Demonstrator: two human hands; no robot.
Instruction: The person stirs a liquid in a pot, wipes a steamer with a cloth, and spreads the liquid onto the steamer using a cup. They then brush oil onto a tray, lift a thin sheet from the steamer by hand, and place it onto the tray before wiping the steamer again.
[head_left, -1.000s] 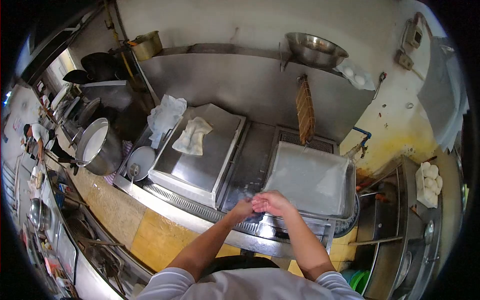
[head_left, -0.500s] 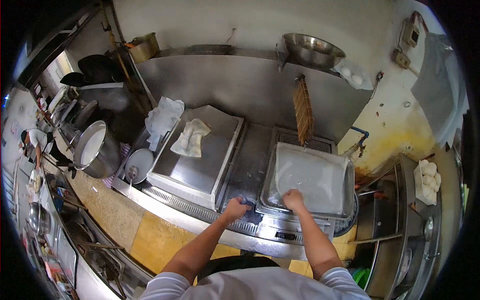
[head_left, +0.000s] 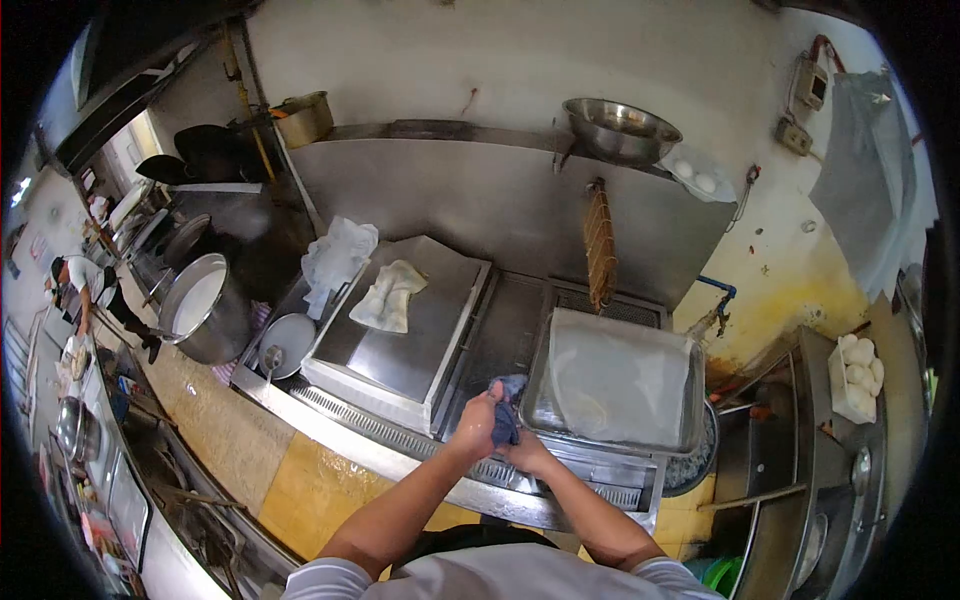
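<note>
Between the two metal stations, my left hand [head_left: 477,425] is closed around a bunched dark blue cloth [head_left: 506,422], lifted over the counter. Just right of it, my right hand [head_left: 522,453] has its fingers closed at the cloth's lower end. Beside my right hand is a rectangular metal tray [head_left: 534,398] with a pale translucent sheet [head_left: 622,385] lying in it. On the left stands a flat steel griddle plate [head_left: 385,345], and a crumpled off-white cloth [head_left: 388,297] rests on its top, apart from my hands.
A big pot of white liquid [head_left: 212,325] and a round lid-like dish [head_left: 288,340] are at left. A steel bowl [head_left: 622,130] sits on the back shelf, above a hanging woven rack [head_left: 600,250]. A white bin [head_left: 852,378] holds round white pieces. A person [head_left: 88,280] works far left.
My right hand has left the tray's near edge and moved left to the blue cloth. My left hand has raised the cloth from the counter. The camera view has tilted slightly.
</note>
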